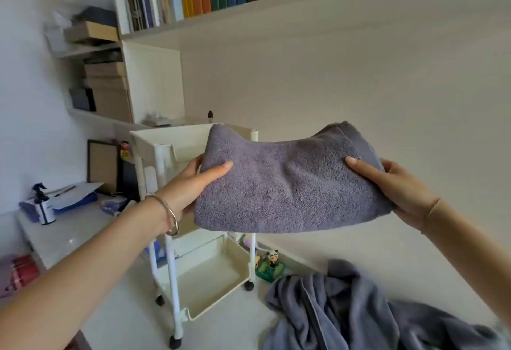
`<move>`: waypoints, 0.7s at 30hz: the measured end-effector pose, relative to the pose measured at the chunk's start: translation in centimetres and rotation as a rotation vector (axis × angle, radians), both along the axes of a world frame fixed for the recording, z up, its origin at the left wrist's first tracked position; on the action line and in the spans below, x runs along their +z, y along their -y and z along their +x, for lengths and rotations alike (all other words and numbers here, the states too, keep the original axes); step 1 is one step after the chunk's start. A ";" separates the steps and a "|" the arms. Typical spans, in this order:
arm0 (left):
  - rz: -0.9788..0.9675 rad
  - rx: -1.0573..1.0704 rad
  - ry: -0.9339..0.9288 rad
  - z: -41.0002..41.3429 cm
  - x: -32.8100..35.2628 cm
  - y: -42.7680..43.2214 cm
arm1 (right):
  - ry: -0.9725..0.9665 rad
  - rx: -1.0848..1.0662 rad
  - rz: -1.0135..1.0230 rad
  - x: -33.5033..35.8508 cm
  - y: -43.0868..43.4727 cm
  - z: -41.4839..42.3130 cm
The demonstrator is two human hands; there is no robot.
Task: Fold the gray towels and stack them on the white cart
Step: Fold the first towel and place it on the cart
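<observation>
Left hand (pixel 190 185), right hand (pixel 399 187) grip plush, folded gray towel (pixel 284 183).

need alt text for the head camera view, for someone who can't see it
A person's left hand and right hand hold a folded gray terry towel by its two ends in front of a white plastic wheeled cart. A heap of crumpled gray towels lies at lower right.
</observation>
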State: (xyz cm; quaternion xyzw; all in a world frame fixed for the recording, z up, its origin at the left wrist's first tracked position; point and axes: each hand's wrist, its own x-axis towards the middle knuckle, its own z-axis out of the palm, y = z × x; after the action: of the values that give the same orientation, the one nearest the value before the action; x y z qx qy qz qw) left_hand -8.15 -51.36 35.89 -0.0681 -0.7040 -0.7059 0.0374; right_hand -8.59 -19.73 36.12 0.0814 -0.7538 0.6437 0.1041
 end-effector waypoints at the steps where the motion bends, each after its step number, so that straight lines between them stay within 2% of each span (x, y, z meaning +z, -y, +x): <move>1: -0.010 0.056 -0.054 -0.5 1.4 1.1 | -0.024 0.030 0.012 1.5 1.1 -1.6; 8: -0.035 0.259 -0.221 -4.5 8.9 7.8 | -0.172 0.137 0.067 9.2 8.9 -12.3; 15: -0.023 0.363 -0.182 -10.3 12.2 12.3 | -0.181 0.205 0.114 13.2 15.8 -23.2; 21: -0.059 0.369 -0.074 -13.7 11.6 14.0 | -0.120 0.286 0.195 12.0 18.7 -29.1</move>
State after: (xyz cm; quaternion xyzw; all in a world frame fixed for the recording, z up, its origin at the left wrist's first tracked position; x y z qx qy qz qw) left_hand -21.87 -65.40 47.52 0.0351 -0.7231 -0.6631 0.1902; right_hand -37.68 -38.46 48.16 0.2357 -0.7858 0.5697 0.0481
